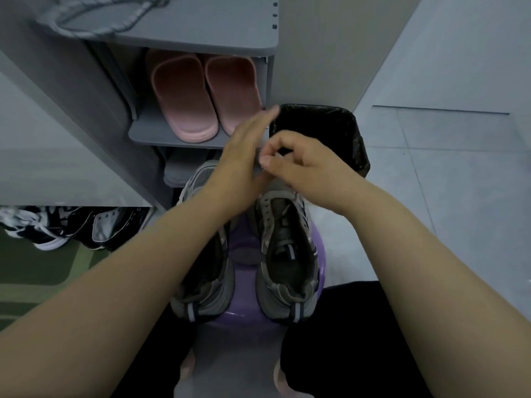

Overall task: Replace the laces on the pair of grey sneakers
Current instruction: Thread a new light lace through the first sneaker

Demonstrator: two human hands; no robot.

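Two grey sneakers stand side by side on a purple stool (244,245), toes pointing away from me. The right sneaker (284,248) shows bare eyelets and an open tongue. My left forearm covers much of the left sneaker (201,277). My left hand (244,156) is held flat and blurred above the toes, fingers stretched out. My right hand (298,162) is right beside it, thumb and forefinger pinched on a thin grey strip that looks like a lace end (261,159). A bundle of grey laces (94,21) lies on top of the shoe rack.
A bin with a black liner (344,130) stands just behind my hands. The grey shoe rack (172,137) holds pink slippers (207,93). Black and white sneakers (71,225) lie on the floor at left by a green mat (34,268).
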